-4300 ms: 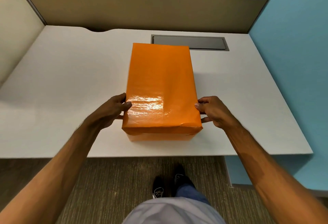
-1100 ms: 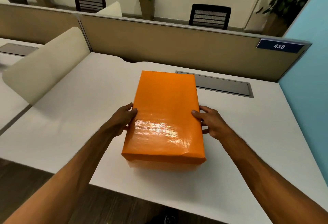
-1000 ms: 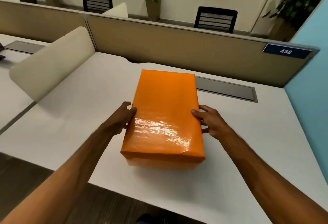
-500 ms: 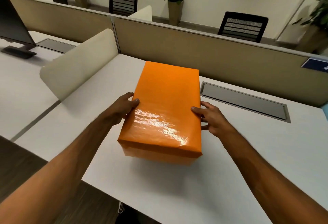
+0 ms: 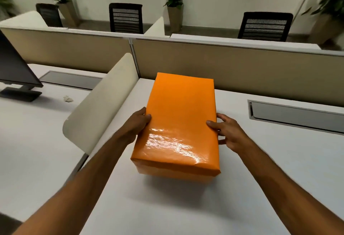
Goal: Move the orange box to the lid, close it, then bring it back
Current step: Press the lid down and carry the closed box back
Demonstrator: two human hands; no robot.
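The orange box (image 5: 179, 123) is a tall rectangular box with a glossy orange lid on top, closed. It hangs slightly above the white desk (image 5: 186, 207), with a shadow under its near end. My left hand (image 5: 137, 123) grips its left side, thumb on the top edge. My right hand (image 5: 226, 132) grips its right side, thumb on the lid's edge. The fingers under the sides are hidden.
A cream curved divider (image 5: 100, 104) stands just left of the box. A beige partition (image 5: 242, 67) runs along the back. A grey cable flap (image 5: 296, 115) lies at right. On the neighbouring desk are a monitor (image 5: 13, 67) and a crumpled paper (image 5: 68, 99).
The box, held in both hands, has lifted and shifted left toward the divider. The view has swung left and up, so the neighbouring desk and monitor have come in.
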